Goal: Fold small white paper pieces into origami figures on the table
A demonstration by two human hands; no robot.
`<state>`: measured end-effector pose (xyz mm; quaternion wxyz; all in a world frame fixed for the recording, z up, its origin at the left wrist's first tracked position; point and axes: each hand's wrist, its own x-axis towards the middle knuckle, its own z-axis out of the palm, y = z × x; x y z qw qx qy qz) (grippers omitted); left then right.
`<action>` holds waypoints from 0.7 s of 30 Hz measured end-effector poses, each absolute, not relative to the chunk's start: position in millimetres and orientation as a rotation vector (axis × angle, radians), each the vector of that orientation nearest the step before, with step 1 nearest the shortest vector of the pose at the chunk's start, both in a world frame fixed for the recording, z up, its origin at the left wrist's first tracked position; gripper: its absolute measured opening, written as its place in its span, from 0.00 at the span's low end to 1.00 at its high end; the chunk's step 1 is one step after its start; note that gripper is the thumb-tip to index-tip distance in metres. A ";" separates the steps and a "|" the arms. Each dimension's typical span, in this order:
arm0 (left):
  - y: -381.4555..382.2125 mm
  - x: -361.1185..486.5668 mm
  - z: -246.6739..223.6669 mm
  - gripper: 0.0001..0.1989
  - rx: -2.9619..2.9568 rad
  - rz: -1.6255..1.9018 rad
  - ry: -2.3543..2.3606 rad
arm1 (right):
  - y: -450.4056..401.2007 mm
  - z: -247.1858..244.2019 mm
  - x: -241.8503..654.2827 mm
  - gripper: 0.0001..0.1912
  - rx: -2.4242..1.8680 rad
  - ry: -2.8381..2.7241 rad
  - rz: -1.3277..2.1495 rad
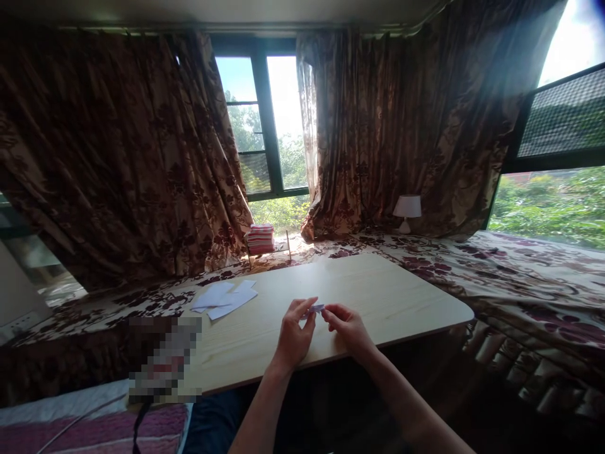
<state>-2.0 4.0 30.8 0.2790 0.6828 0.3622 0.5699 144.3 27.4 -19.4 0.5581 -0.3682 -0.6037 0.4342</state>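
Over the near part of a pale wooden table [368, 287], both of my hands pinch one small folded piece of white paper [316, 309]. My left hand [295, 331] grips its left side between thumb and fingers. At the paper's right end, the thumb and forefinger of my right hand [347, 325] are closed on it. Its exact folds are too small to make out. Several flat sheets of white paper [229, 297] lie overlapping on the table's left side.
A blurred-out object [165, 362] covers the table's left front corner. Behind the table, a floral-covered ledge [439, 258] carries a small lamp [407, 211] and a stack of striped cloths [261, 238] on a little stand. Patterned curtains [118, 139] hang around the windows.
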 end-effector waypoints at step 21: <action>7.3 0.4 25.9 0.04 1.627 1.489 0.971 | 22.1 -13.9 144.8 0.13 -0.918 -1.542 0.956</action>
